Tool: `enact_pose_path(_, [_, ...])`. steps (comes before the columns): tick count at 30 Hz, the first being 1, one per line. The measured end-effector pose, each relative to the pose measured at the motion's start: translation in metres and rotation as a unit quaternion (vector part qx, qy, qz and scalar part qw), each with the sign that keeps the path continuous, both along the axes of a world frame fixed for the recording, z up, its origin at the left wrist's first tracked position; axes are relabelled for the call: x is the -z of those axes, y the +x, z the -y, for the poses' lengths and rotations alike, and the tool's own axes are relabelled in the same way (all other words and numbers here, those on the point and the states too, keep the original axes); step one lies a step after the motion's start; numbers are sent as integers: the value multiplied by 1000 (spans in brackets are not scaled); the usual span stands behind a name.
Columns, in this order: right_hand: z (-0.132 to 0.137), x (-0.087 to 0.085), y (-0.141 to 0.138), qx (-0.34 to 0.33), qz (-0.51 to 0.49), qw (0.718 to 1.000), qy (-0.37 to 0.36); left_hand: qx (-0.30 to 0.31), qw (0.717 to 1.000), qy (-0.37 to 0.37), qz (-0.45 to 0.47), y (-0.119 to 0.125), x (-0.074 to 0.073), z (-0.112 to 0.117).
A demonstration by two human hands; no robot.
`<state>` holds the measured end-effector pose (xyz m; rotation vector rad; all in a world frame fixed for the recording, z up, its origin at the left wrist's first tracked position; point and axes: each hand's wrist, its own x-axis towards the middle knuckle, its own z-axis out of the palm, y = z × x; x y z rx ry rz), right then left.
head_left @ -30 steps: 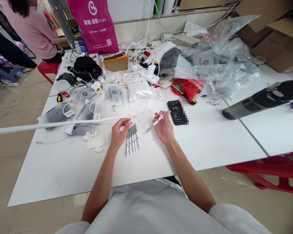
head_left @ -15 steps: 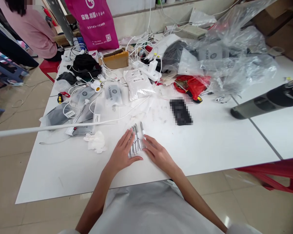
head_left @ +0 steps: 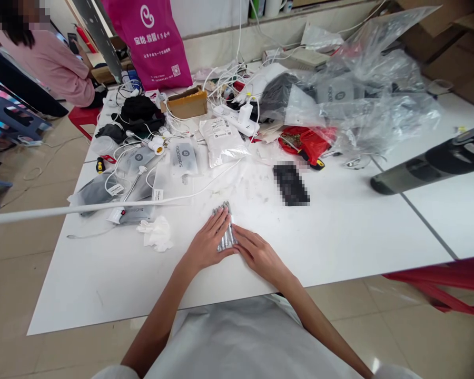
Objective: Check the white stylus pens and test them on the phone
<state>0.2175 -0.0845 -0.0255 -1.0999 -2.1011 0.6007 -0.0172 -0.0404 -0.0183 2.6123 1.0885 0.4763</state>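
Several silver pens (head_left: 226, 241) lie side by side on the white table (head_left: 339, 231), packed closely between my two hands. My left hand (head_left: 205, 246) rests over their left side, its fingers stretched out across them and its thumb along their near ends. Against the right side of the row lies my right hand (head_left: 260, 255), fingers extended and touching the outermost pen. The thumb of my left hand meets the right hand near the bottom of the row. Part of the pens is hidden under my left fingers.
A crumpled white tissue (head_left: 157, 234) lies left of my hands. Beyond are a blurred dark object (head_left: 291, 183), a white cable (head_left: 174, 199), packed pouches (head_left: 184, 157) and a red bag (head_left: 312, 142). A dark bottle (head_left: 430, 160) lies at right. A person in pink (head_left: 59, 68) sits at far left.
The rightmost pen, which lay apart from the others, now sits against the row. My left hand has shifted slightly right, and the hands are closer together.
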Motion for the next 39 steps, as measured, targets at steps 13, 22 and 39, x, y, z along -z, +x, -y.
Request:
enact_pose_path(13, [-19, -4, 7, -8, -12, 1000, -15, 10, 1000, 14, 23, 5, 4, -1])
enact_pose_path(22, [-86, -41, 12, 89, -145, 985, -37, -51, 978, -127, 157, -5, -33, -26])
enact_pose_path(39, [-147, -6, 3, 124, -517, 808, -252, -262, 642, -316, 647, -11, -11, -65])
